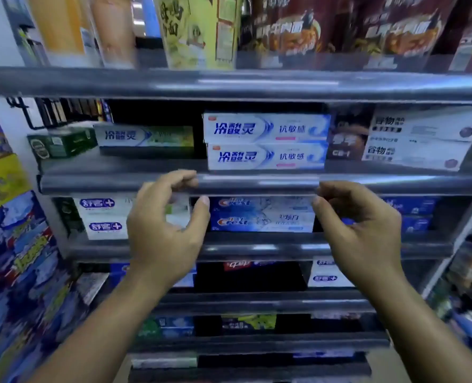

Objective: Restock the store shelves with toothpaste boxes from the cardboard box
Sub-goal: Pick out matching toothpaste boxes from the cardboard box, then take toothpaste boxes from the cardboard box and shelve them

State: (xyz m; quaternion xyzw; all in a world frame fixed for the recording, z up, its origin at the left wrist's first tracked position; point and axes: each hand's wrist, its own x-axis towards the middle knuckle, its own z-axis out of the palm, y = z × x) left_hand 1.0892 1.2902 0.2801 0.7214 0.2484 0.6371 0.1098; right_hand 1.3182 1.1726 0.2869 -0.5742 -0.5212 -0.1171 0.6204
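Two white-and-blue toothpaste boxes lie stacked on the middle shelf, the upper box [265,128] on the lower box [266,157]. My left hand [163,230] and my right hand [364,230] hover just below and in front of them, at the shelf's grey front rail [257,184]. Both hands have thumb and fingers spread in a loose C and hold nothing. Left fingertips are near the rail; I cannot tell if they touch it. The cardboard box is out of view.
A green-and-white toothpaste box [146,136] and a dark green box [61,143] lie left of the stack, grey-white boxes [422,139] to its right. Crest boxes [262,214] fill the shelf below. Snack packs [199,29] stand above, colourful cartons [14,244] at left.
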